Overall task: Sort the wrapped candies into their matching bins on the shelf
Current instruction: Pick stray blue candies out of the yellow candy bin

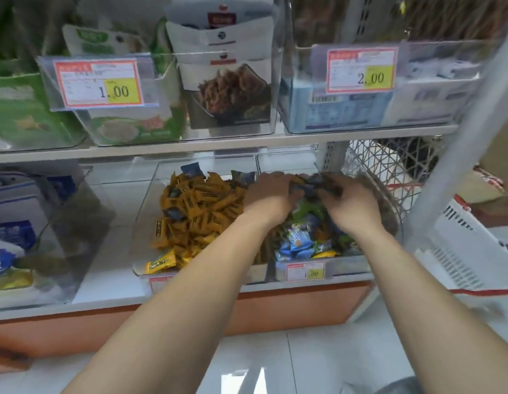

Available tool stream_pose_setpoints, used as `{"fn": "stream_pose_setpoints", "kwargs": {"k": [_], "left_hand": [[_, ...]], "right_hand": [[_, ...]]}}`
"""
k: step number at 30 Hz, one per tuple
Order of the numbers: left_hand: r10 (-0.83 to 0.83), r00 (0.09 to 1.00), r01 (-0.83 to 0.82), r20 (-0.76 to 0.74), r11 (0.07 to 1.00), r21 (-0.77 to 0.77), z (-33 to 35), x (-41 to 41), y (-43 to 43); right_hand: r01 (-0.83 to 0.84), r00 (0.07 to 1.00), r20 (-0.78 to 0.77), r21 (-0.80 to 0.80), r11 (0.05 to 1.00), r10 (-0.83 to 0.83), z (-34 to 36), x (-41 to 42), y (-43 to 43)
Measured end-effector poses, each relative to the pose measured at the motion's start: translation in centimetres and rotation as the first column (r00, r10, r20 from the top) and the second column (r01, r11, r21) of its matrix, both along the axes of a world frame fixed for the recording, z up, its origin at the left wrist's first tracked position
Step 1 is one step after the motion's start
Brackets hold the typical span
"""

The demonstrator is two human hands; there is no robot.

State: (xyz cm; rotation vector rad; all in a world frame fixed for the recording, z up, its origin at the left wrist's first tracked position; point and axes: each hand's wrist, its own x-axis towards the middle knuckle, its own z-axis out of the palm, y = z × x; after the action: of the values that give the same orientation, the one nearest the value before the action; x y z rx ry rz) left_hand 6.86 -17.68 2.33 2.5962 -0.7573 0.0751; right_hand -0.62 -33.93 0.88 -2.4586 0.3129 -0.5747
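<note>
So both hands are in the right bin (346,265) on the lower shelf, close together at its far end. The left hand (271,194) and right hand (352,206) each have their fingers curled round the same clump of dark-wrapped candies (312,184), held just above the pile.

Progress-wise I'd call it somewhere in the middle. The left bin (142,260) is mostly one kind, a big heap of orange candies (201,206), but a few stray dark wrappers (191,169) are poking out at the far edge and in the heap, so it isn't clean yet. The right bin looks properly mixed: blue and green candies (299,240) near the front, something yellow, plus the dark ones being gathered. Lots left to do there, I reckon.

Stuff I can't make out: the fingertips and the clump are blurry, so no idea how many pieces are in the grab or which hand carries most of them. The arms cover the divide between the two bins. The price tag (305,271) on the right bin is unreadable, and where the dark ones belong isn't visible.
</note>
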Motion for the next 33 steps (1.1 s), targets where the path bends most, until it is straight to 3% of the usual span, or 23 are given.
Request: {"fn": "stream_pose_setpoints", "kwargs": {"k": [5, 9, 12, 14, 17, 23, 27, 33], "left_hand": [[0.057, 0.998, -0.056, 0.001, 0.979, -0.196, 0.7, -1.3, 6.5], [0.246, 0.968, -0.233, 0.041, 0.951, -0.203, 0.4, -3.2, 16.7], [0.44, 0.891, -0.42, 0.114, 0.893, -0.163, -0.7, -4.2, 23.5], [0.505, 0.862, -0.495, 0.038, 0.856, -0.149, -2.0, -4.5, 26.1], [0.464, 0.868, -0.495, -0.174, 0.831, -0.252, -3.4, -4.4, 27.2], [0.394, 0.904, -0.426, -0.164, 0.86, -0.281, -4.5, -3.6, 27.9], [0.362, 0.918, -0.395, -0.162, 0.873, -0.286, -4.5, -3.2, 28.3], [0.355, 0.911, -0.408, -0.211, 0.855, -0.321, -4.1, -3.0, 28.4]], "right_hand": [[-0.062, 0.998, 0.017, -0.045, 0.997, 0.063, 1.7, -1.0, 2.5], [-0.236, 0.97, -0.065, -0.028, 0.971, 0.234, 2.4, -0.4, 8.6], [-0.444, 0.889, -0.134, -0.017, 0.896, 0.438, 2.2, 2.2, 14.7], [-0.526, 0.83, -0.19, 0.048, 0.849, 0.525, 1.4, 4.7, 18.6], [-0.566, 0.791, -0.265, 0.025, 0.824, 0.551, 0.0, 8.8, 22.8], [-0.621, 0.782, -0.351, -0.362, 0.695, 0.516, -1.4, 13.3, 25.0], [-0.586, 0.808, -0.361, -0.403, 0.703, 0.466, -2.4, 14.1, 24.9], [-0.536, 0.844, -0.243, -0.386, 0.751, 0.478, -2.7, 13.8, 23.7]]}}
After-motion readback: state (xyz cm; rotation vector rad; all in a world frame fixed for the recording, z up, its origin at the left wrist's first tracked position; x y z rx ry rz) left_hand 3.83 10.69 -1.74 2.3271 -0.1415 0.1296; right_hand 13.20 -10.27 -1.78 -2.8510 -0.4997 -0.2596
